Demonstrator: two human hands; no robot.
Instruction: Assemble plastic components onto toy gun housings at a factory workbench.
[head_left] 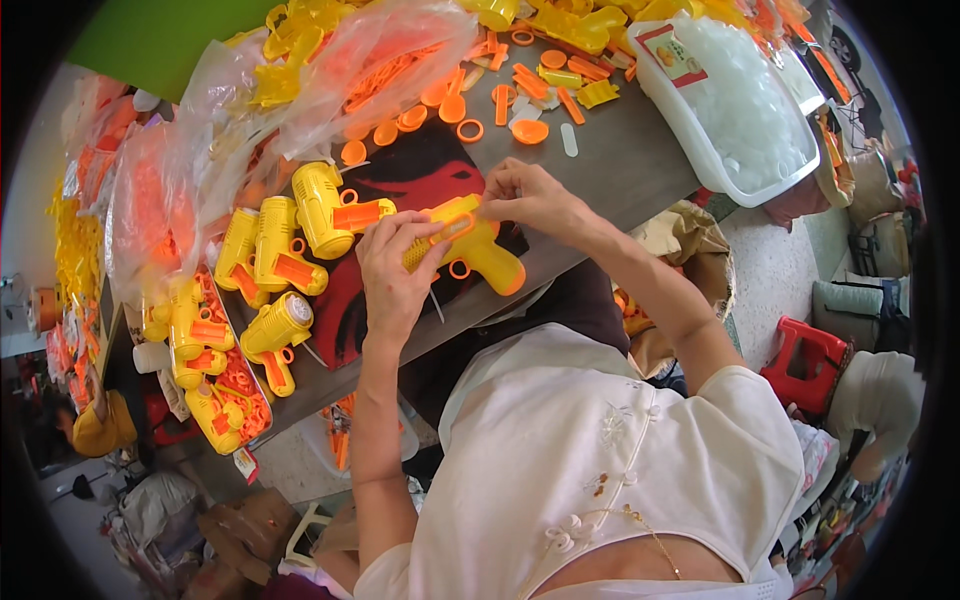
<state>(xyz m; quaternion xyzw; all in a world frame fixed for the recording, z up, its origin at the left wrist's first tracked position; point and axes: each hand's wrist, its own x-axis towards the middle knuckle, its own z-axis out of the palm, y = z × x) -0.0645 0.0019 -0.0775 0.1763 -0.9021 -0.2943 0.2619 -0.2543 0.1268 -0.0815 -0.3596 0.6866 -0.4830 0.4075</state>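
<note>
A yellow toy gun (pixel 492 262) with an orange-tipped handle and orange trim is held over the near edge of the table. My left hand (pixel 392 268) wraps its fingers and thumb around the barrel end. At the gun's other end, my right hand (pixel 532 196) is closed in a pinch close to the top of the body; what sits between those fingertips is hidden. Left of my left hand, several yellow toy guns with orange parts, such as this one (pixel 318 210), lie in a group. Under my hands spreads a black and red mat (pixel 425 165).
Clear plastic bags (pixel 150 205) of orange parts lie at the left. Loose orange caps (pixel 530 131) and rings are scattered farther back. A white tub (pixel 655 110) of translucent pieces stands at the right. Below it are a paper sack (pixel 705 240) and a red stool (pixel 808 365).
</note>
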